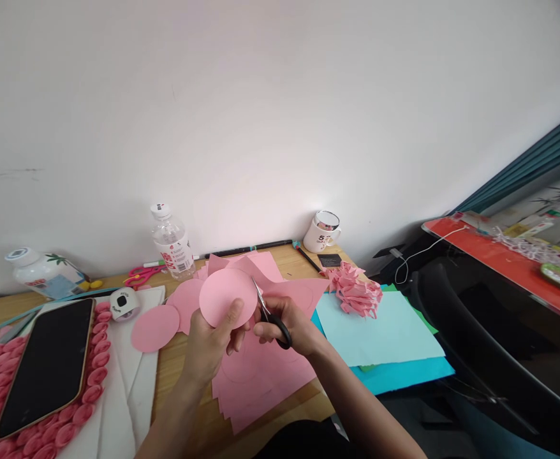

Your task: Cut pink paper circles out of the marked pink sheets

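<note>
My left hand (213, 344) pinches a pink paper circle (227, 296), thumb on its face. In my right hand (287, 325) is a pair of black-handled scissors (280, 328), the blades lying along the circle's right edge. A curved offcut of pink paper (273, 277) stands out behind the blades; whether it still joins the circle I cannot tell. Beneath my hands lies a stack of pink sheets (261, 389) with faint round outlines. Another pink circle (155, 328) lies on the table to the left of my left hand.
A clear plastic bottle (172, 245), pink scissors (143, 275) and a white mug (321, 233) stand or lie by the wall. At left, a phone (48, 370) rests on pink paper rolls (95, 376). Pink paper scraps (354, 290) sit on light-blue sheets (380, 331) at right.
</note>
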`<state>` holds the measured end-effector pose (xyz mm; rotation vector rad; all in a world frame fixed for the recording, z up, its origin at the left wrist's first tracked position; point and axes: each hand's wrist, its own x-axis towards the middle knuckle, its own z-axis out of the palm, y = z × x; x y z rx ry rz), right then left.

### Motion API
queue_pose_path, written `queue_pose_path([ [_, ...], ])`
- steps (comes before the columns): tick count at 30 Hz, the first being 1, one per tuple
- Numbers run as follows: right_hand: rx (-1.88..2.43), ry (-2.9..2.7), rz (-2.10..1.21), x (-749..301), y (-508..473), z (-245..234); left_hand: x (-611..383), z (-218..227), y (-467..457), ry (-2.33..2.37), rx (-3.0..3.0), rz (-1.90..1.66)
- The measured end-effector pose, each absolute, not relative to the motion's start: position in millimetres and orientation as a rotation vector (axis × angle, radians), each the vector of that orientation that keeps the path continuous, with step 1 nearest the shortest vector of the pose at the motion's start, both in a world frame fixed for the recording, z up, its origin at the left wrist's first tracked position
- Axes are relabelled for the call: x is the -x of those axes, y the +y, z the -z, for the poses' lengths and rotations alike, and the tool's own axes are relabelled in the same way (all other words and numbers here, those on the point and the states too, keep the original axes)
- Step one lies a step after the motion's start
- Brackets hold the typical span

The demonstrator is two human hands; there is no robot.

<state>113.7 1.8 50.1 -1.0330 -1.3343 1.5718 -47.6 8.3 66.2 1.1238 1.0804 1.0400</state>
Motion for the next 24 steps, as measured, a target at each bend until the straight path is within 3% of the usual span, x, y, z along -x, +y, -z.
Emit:
queue_pose_path([
  [24,0.940,-1.413,-1.659,-130.9,4.5,-52.9,35.8,-82.8,0.1,1.179,-0.915,-1.009],
])
